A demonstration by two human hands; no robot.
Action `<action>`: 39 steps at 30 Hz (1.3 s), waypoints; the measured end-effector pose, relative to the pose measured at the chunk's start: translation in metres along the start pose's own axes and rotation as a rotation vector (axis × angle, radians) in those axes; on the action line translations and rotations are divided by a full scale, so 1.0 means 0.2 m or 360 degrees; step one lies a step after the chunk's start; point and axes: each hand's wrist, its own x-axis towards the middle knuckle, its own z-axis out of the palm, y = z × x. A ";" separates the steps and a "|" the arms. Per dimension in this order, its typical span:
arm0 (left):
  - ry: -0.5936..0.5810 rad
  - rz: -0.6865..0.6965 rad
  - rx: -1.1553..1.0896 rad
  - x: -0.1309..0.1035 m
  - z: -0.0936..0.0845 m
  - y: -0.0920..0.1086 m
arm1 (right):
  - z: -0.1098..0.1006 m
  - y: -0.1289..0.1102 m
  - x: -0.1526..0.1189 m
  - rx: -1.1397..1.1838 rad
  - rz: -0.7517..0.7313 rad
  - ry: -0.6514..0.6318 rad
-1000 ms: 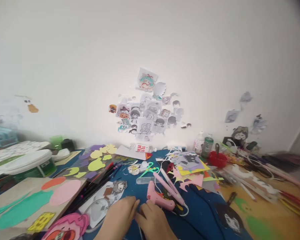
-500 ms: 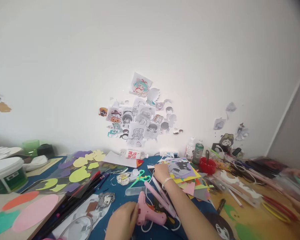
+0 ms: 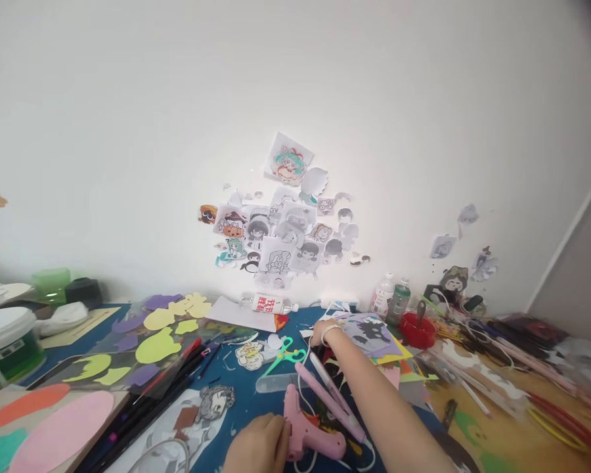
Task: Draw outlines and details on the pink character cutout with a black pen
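My left hand (image 3: 257,444) is closed at the bottom of the view, its fingertips against the side of a pink hot glue gun (image 3: 315,439). What those fingers hold, if anything, is hidden. My right hand (image 3: 324,331) reaches farther back, fingers curled downward beside a stack of cut coloured paper (image 3: 367,335); its grasp is hidden too. A pink hair straightener (image 3: 328,397) lies between the glue gun and my right forearm, a white cord around it. Green-handled scissors (image 3: 288,355) lie left of my right hand, near a yellow-and-white paper cutout (image 3: 249,355).
At left are yellow and purple paper shapes (image 3: 157,345), dark pens (image 3: 172,381) and a white tub (image 3: 7,348). A lying plastic bottle (image 3: 269,304) is at the back. A red bowl (image 3: 417,330) stands right, before two bottles (image 3: 398,301). Drawings (image 3: 280,230) cover part of the wall.
The view has turned slightly left, so things sit farther right. My right hand has bent downward, its fingers more hidden. My left hand stays beside the glue gun.
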 end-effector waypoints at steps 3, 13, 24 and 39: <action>-0.0001 0.0035 -0.0013 0.00 0.00 0.00 | -0.03 0.00 0.02 0.0024 -0.0019 -0.0123; 0.0067 0.0102 -0.0032 -0.03 0.01 0.02 | -0.03 0.00 0.09 0.0230 0.0115 -0.0131; 0.0036 0.0098 0.0142 -0.04 -0.05 0.08 | -0.04 -0.02 0.04 0.0160 0.0111 -0.0111; -0.0127 0.0063 0.0367 -0.07 -0.18 0.18 | 0.00 -0.02 0.14 0.0220 0.0192 0.0020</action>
